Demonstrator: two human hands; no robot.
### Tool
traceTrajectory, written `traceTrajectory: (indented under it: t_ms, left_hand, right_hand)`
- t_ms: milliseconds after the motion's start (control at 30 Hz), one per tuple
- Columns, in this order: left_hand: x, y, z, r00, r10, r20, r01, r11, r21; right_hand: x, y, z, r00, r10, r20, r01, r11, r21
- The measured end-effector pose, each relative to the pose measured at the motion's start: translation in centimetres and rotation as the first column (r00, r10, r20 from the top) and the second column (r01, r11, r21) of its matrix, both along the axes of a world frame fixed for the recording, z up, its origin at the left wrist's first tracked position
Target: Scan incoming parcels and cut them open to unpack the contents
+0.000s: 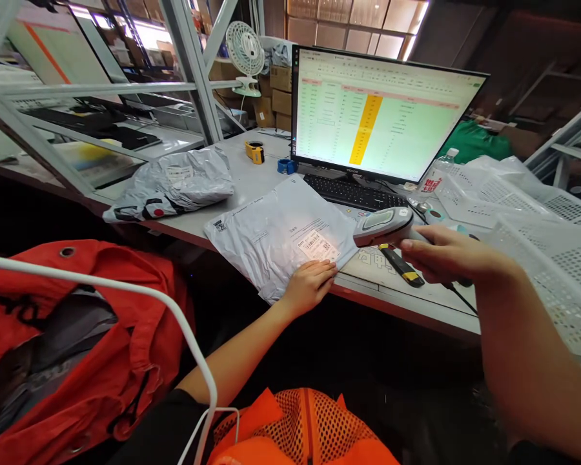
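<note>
A white plastic mailer bag (281, 226) lies on the desk, its lower corner hanging over the front edge. On it sits a shipping label (317, 244) with a barcode and a square code. My left hand (310, 284) rests flat on the bag just below that label, fingers together and holding nothing. In my right hand (448, 252) is a grey barcode scanner (385, 223), gripped by its handle. The scanner's head points left, above the bag's right edge, and a reddish glow shows around the label.
A monitor (382, 116) showing a spreadsheet stands behind a black keyboard (353, 192). Another wrapped parcel (188, 181) lies left. A utility knife (401, 266) is below the scanner; white baskets (547, 239) stand right. A red bag (159, 284) hangs open at the left.
</note>
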State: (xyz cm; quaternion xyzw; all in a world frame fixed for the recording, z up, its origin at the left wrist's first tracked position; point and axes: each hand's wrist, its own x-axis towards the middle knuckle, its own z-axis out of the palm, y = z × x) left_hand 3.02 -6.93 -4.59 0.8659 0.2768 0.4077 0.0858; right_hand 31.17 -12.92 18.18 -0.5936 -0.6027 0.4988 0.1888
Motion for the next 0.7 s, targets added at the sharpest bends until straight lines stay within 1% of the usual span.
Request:
traceTrajectory:
  t_ms: [100,167,200,233,267,300,367,400,433,467,533,567,633,700]
  left_hand:
    - [0.0,-0.2,0.0,1.0,-0.01,-0.005,0.01,0.999,-0.03]
    - [-0.2,-0.4,0.4,1.0,-0.019,-0.006,0.019,0.998,-0.068]
    - [-0.3,-0.5,0.7,1.0,-0.026,-0.01,0.025,0.995,-0.1]
    - [-0.5,-0.4,1.2,0.999,-0.032,-0.015,0.03,0.989,-0.144]
    - [-0.8,-0.3,1.9,0.999,-0.037,-0.026,0.031,0.979,-0.201]
    - [-1.1,0.1,2.6,0.998,-0.038,-0.044,0.025,0.964,-0.265]
    - [-1.9,1.2,4.3,0.994,-0.024,-0.106,-0.016,0.933,-0.359]
    - [-2.4,2.1,5.2,0.989,-0.013,-0.149,-0.044,0.929,-0.368]
    - [-2.9,3.0,5.9,0.981,0.005,-0.196,-0.074,0.934,-0.349]
    - [-3.5,4.0,6.4,0.97,0.033,-0.242,-0.109,0.946,-0.307]
    - [-4.4,5.9,6.6,0.943,0.122,-0.311,-0.191,0.96,-0.203]
    - [-4.9,6.6,6.4,0.928,0.174,-0.329,-0.237,0.958,-0.159]
    - [-5.6,7.6,5.3,0.904,0.265,-0.336,-0.314,0.944,-0.1]
    - [-5.9,7.8,4.0,0.894,0.312,-0.321,-0.351,0.934,-0.068]
  right_hand:
    - [-0.7,1.1,-0.7,0.997,0.005,0.08,-0.011,0.997,0.075]
    - [-0.2,2.4,-1.9,0.979,-0.051,0.196,0.02,0.988,0.156]
    - [0.3,3.1,-2.7,0.955,-0.1,0.28,0.041,0.978,0.207]
    - [1.0,3.8,-3.6,0.911,-0.168,0.376,0.067,0.961,0.268]
    - [1.8,4.5,-4.5,0.844,-0.25,0.474,0.094,0.94,0.328]
    - [2.7,5.1,-5.5,0.759,-0.335,0.558,0.121,0.915,0.386]
    - [4.4,5.9,-7.6,0.584,-0.488,0.649,0.176,0.857,0.485]
    - [5.0,6.1,-8.5,0.52,-0.552,0.652,0.209,0.822,0.529]
    - [5.5,6.1,-9.4,0.479,-0.607,0.635,0.241,0.786,0.569]
    - [5.7,6.0,-10.2,0.456,-0.653,0.605,0.27,0.749,0.605]
    - [5.7,6.0,-11.2,0.433,-0.724,0.537,0.31,0.679,0.666]
    - [5.5,6.1,-11.4,0.43,-0.745,0.51,0.318,0.654,0.687]
    - [5.2,7.0,-11.4,0.434,-0.765,0.476,0.313,0.623,0.717]
    - [5.2,8.5,-10.8,0.439,-0.783,0.441,0.301,0.591,0.748]
